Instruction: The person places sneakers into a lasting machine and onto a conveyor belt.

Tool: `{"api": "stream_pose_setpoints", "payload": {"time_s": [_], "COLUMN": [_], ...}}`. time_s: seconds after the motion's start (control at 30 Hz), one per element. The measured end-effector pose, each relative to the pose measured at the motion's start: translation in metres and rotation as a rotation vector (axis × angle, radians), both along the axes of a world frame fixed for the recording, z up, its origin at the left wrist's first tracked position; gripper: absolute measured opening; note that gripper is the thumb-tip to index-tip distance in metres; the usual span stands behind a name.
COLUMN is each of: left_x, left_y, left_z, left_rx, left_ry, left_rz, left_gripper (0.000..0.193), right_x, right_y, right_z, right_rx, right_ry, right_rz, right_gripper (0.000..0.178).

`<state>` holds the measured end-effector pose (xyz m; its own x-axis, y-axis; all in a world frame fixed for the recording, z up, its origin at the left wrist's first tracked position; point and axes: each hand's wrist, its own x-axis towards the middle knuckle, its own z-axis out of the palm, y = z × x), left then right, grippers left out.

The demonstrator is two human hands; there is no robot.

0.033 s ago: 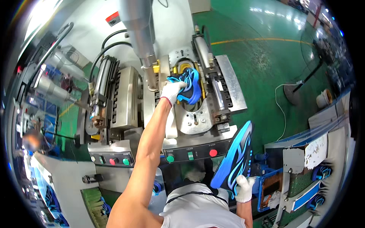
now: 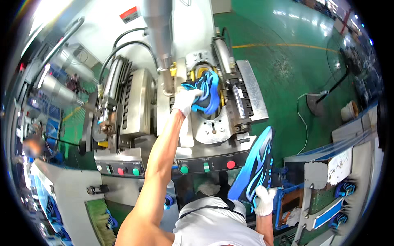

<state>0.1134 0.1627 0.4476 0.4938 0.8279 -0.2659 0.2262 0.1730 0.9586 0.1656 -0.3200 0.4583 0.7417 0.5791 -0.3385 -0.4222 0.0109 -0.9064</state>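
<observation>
A blue and black sports shoe (image 2: 211, 95) sits in the oval opening of the machine's metal fixture (image 2: 212, 130). My left hand (image 2: 187, 101), in a white knitted glove, reaches in from the left and grips this shoe at its near left side. The fingertips lie over its edge, so part of the grasp is hidden. At my right side, my right hand (image 2: 265, 201), also gloved, holds a second blue and black shoe (image 2: 253, 166) by its lower end. That shoe is tilted, its other end pointing up and away, and the fingers behind it are mostly hidden.
A thick metal column (image 2: 158, 30) comes down just left of the fixture. Cylinders (image 2: 236, 96) flank it on the right. A panel with green and red buttons (image 2: 211, 163) runs along the front. A rack with shoes (image 2: 328, 201) stands right, a fan (image 2: 318, 104) beyond.
The picture has shifted slightly, with the machine a little farther right. Both hands keep their hold on the shoes, with hardly any other movement.
</observation>
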Motion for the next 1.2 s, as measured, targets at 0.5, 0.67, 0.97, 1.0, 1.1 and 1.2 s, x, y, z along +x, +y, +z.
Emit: {"api": "stream_pose_setpoints", "payload": {"time_s": [0.5, 0.67, 0.97, 1.0, 1.1, 1.2], "left_x": [-0.399, -0.449, -0.43, -0.432, -0.427, -0.467], "left_y": [-0.389, -0.488, -0.413, -0.405, -0.394, -0.38], "left_z": [0.028, -0.002, -0.203, -0.188, -0.22, -0.179], "left_rx": [-0.061, -0.244, -0.332, -0.371, -0.313, -0.652], "left_ry": [0.472, 0.974, 0.72, 0.509, 0.632, 0.375], "left_rz": [0.549, 1.139, 1.462, 1.465, 1.521, 0.758], "left_gripper": [0.057, 0.044, 0.071, 0.068, 0.063, 0.103], "right_x": [0.128, 0.11, 0.042, 0.016, -0.133, -0.16], "right_y": [0.485, 0.476, 0.412, 0.384, 0.269, 0.218], "right_z": [-0.111, -0.097, -0.047, -0.05, -0.042, -0.161], "right_rx": [-0.75, -0.642, -0.437, -0.388, 0.0, -0.294], "right_ry": [-1.377, -1.316, -1.331, -1.638, -1.582, -1.868], "right_rz": [0.453, 0.473, 0.747, 0.535, 0.764, 1.084], "right_gripper": [0.055, 0.053, 0.062, 0.076, 0.082, 0.097]}}
